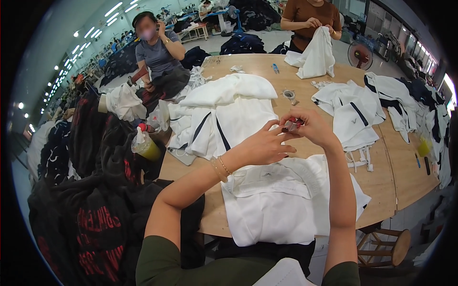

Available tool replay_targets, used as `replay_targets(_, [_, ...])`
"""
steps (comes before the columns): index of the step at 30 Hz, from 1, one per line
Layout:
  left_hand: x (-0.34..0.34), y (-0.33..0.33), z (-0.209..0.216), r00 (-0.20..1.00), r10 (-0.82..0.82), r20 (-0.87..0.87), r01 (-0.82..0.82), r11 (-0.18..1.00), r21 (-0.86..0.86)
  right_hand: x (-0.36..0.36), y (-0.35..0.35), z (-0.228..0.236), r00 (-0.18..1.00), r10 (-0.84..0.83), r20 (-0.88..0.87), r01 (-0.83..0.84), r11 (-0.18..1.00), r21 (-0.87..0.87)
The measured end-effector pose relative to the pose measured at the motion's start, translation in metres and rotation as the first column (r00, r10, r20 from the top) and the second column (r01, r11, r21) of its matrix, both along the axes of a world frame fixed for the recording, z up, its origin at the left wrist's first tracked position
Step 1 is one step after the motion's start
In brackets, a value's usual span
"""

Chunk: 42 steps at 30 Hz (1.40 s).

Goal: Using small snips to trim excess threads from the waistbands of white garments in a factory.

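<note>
Above the near white garment [272, 214], my two hands meet over a small dark-red and greyish object [292, 125], too small to name. My right hand [310, 125] pinches it between thumb and fingers. The fingers of my left hand [273, 143] are spread and bent toward it, and the fingertips seem to touch it. Below them, the garment lies folded on the wooden table with its ribbed band [303, 174] at the top. Just beyond my hands lies a pile of white garments [234, 95] with dark stripes.
A tape roll [289, 95] and blue snips [275, 68] lie on the table [381, 167]. More white garments [353, 114] are at right. Dark garments [105, 214] and a bag of yellow drink [147, 148] crowd the left. Two people work opposite; a wooden stool [393, 245] stands lower right.
</note>
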<state>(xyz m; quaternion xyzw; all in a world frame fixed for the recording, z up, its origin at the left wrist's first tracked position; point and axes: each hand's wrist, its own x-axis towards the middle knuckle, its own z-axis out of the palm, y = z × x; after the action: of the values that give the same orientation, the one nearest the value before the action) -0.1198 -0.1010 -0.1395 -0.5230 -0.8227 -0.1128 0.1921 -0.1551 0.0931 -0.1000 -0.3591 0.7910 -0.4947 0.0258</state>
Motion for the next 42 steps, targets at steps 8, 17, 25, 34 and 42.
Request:
replay_targets(8, [0.011, 0.004, -0.014, 0.992, -0.017, 0.123, -0.001, 0.989, 0.148, 0.015, 0.009, -0.025, 0.975, -0.076, 0.208, 0.114, 0.977, -0.179])
replay_targets(17, [0.096, 0.001, -0.118, 0.572, 0.169, 0.803, -0.582, 0.773, 0.252, 0.107, 0.061, -0.146, 0.703, -0.447, 0.553, 0.629, 0.753, -0.192])
replay_targets(25, [0.09, 0.033, -0.162, 0.675, 0.31, 0.669, -0.56, 0.806, 0.192, 0.152, 0.048, -0.166, 0.663, -0.633, 0.399, 0.638, 0.757, 0.141])
replay_targets(34, [0.074, 0.029, -0.165, 0.57, 0.25, 0.783, -0.623, 0.753, 0.213, 0.139, 0.028, -0.18, 0.784, -0.62, 0.014, 0.604, 0.769, 0.21])
replay_targets(42, [0.074, 0.031, -0.168, 0.545, 0.288, 0.787, -0.645, 0.744, 0.174, 0.129, 0.018, -0.177, 0.806, -0.592, -0.01, 0.563, 0.76, 0.324])
